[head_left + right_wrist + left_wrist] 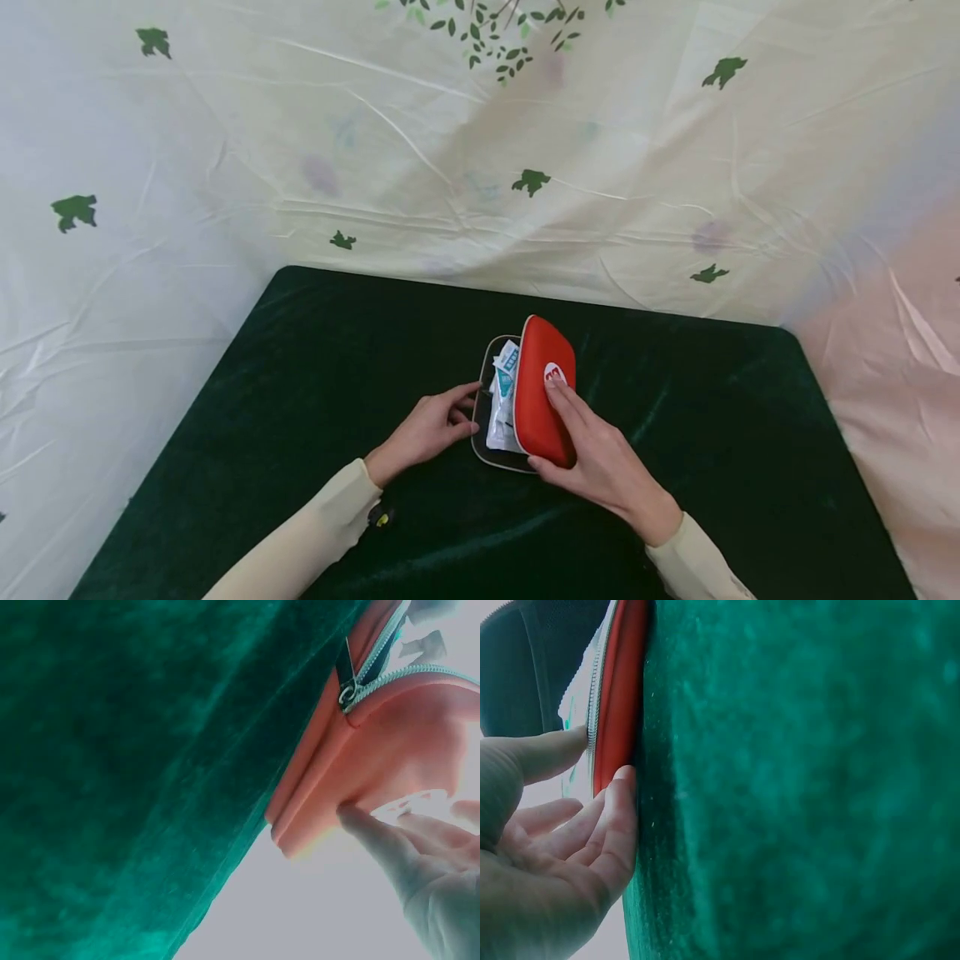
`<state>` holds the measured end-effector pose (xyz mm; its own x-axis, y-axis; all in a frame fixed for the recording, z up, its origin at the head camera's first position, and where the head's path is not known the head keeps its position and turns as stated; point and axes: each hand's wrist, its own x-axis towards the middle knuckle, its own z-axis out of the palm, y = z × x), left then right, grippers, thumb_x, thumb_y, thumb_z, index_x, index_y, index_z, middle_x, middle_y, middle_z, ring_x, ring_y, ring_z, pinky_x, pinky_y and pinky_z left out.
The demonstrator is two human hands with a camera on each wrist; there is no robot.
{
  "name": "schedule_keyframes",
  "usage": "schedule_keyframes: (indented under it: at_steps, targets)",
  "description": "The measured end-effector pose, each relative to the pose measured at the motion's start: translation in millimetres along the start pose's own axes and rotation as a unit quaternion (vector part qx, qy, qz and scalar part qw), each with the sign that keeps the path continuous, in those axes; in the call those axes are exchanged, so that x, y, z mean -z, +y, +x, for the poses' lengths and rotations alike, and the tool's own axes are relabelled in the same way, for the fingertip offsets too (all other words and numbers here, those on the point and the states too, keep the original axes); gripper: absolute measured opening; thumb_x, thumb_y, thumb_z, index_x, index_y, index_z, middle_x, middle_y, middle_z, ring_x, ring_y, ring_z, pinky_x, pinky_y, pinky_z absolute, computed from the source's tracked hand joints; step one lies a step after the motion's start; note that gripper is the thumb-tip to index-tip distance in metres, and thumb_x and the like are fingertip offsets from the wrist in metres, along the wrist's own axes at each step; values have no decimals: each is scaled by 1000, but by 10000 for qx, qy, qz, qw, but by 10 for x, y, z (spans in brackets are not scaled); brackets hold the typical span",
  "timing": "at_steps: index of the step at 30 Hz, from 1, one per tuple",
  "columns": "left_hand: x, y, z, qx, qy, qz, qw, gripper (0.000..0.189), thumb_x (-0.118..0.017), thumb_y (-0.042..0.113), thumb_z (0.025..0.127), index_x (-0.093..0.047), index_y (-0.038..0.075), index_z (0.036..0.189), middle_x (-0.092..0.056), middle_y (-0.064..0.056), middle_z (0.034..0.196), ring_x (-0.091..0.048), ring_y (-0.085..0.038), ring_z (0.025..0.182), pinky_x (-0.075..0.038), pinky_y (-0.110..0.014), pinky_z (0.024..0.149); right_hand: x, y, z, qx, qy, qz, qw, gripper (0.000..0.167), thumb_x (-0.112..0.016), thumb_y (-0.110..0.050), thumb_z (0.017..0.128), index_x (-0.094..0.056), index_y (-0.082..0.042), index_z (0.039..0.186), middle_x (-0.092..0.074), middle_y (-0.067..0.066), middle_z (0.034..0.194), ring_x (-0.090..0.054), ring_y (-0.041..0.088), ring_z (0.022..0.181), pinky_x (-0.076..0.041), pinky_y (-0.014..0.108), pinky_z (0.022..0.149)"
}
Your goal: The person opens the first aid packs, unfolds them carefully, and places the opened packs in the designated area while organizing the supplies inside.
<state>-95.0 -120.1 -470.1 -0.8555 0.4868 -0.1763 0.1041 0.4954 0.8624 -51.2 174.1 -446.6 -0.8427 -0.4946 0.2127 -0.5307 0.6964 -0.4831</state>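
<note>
A red zippered case (542, 392) lies partly unfolded on the dark green cloth, its lid tilted up toward the right. White packets (504, 400) with blue print sit in the dark-lined base. My left hand (431, 427) is at the base's left rim. In the left wrist view its thumb (559, 754) is on the zipper edge and its fingertips are along the red side wall, pinching that edge. My right hand (603, 458) presses on the lid's outer face, fingers stretched over a white oval label (553, 372). A zipper pull (346, 695) hangs at the hinge end in the right wrist view.
The green velvet cloth (337, 333) covers the table to its edges. Pale fabric (420, 167) printed with green birds and leaves hangs behind and at both sides. A small dark object with a yellow spot (381, 517) shows beside the left cuff.
</note>
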Motion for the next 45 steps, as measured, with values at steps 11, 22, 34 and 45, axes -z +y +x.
schedule_keyframes:
  at_steps: [11, 22, 34, 45]
  targets:
    - [-12, -10, 10, 141, -52, 257, 9996, 66, -74, 19, 96, -47, 11, 155, -63, -13, 137, -69, -14, 102, -58, -33, 82, 102, 73, -201, -522, 54, 962, 9940, 114, -87, -26, 84, -10, -28, 167, -33, 15, 164, -57, 33, 129, -58, 47, 93]
    - [-26, 21, 6, 222, 29, 230, 9995, 66, -74, 18, 95, -47, 11, 155, -64, -13, 137, -70, -15, 102, -58, -35, 84, 153, 175, -372, -970, 298, 1620, 9816, 113, -81, -15, 86, -5, -32, 167, -27, 20, 164, -60, 41, 124, -62, 40, 86]
    - [-74, 28, -3, 215, 102, 202, 9995, 64, -74, 17, 95, -49, 12, 154, -64, -12, 135, -70, -16, 102, -57, -34, 83, 410, 344, -583, -1537, 383, 2748, 9483, 81, -58, -14, 105, -9, -32, 167, -21, 23, 167, -61, 47, 117, -58, 28, 83]
    - [-89, 44, -2, 268, 174, 113, 9994, 68, -76, 15, 93, -47, 10, 154, -65, -12, 132, -70, -17, 101, -58, -34, 81, 739, 799, -613, -2141, -199, 2665, 9395, 62, -47, -26, 112, -20, -8, 166, -25, 28, 165, -51, 42, 134, -52, 17, 90]
